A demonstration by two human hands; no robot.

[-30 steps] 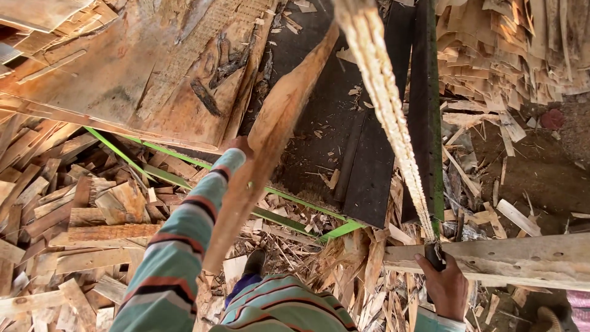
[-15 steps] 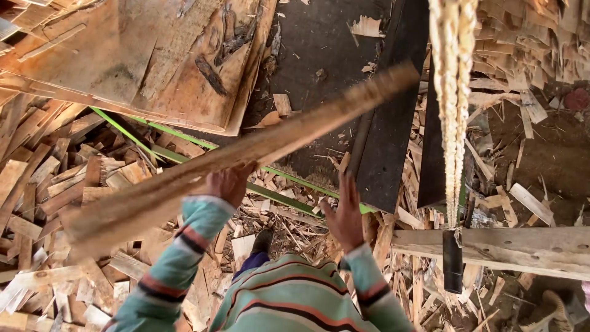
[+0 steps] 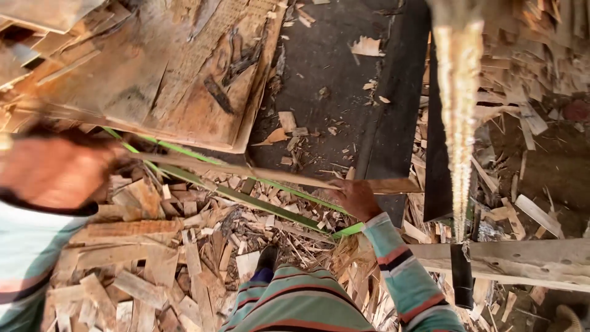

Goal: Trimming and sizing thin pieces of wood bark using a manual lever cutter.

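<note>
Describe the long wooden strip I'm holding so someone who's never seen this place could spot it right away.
Start at the big worn plywood sheet at upper left. Just below its front edge, a long thin wooden strip runs almost level across the view, above the litter of wood scraps. Unlike those short loose offcuts, it is held off the ground between the left hand and the right hand.

I look down on a long, thin, pale wooden strip [image 3: 270, 174] lying almost level across the middle of the view. My right hand [image 3: 358, 198] grips it near its right end, fingers curled over the edge. My left hand [image 3: 55, 171] is close to the camera and blurred, at the strip's left end; I cannot tell how it grips. Below lies a heap of broken wood scraps [image 3: 153, 258] on the floor. A bright green strap [image 3: 246, 200] crosses beneath the strip. A big worn plywood sheet [image 3: 166, 74] fills the upper left corner.
</note>
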